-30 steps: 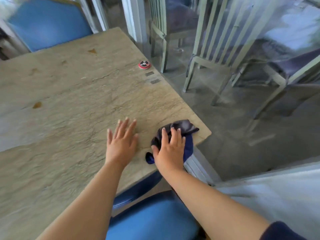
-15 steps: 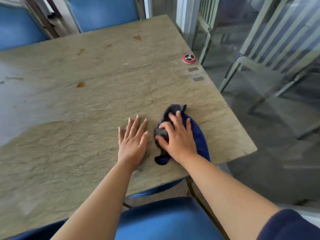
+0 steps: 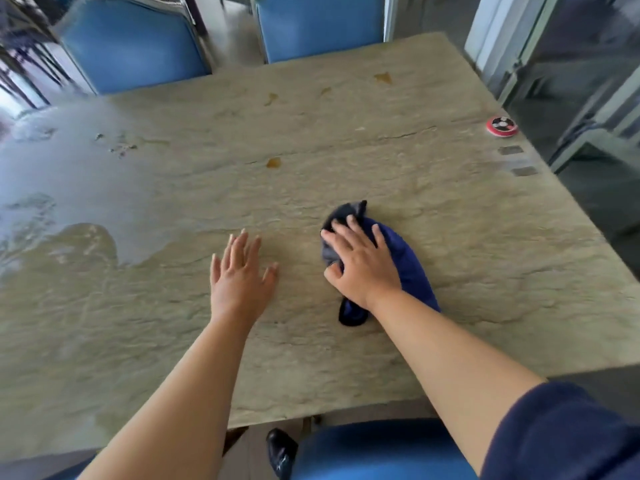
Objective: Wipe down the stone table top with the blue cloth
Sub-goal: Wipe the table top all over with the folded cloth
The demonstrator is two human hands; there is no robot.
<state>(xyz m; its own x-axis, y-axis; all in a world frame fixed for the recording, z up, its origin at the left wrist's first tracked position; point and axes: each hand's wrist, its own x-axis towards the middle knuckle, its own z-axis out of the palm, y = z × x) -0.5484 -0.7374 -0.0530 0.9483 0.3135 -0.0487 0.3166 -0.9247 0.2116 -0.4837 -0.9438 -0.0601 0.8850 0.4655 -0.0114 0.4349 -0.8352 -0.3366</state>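
The right hand (image 3: 360,265) is pressing, spread flat, on the cloth (image 3: 408,268) right of centre; the left hand (image 3: 240,278) is lying splayed on the table (image 3: 346,133). The cloth is looking soft, light; palming its middle should work.

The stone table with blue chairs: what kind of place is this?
Probably a restaurant or cafe, though that's a guess. Matching blue padded chairs stand round the stone table, a round red button, perhaps for calling staff, sits near its edge, and more chairs stand to the right.
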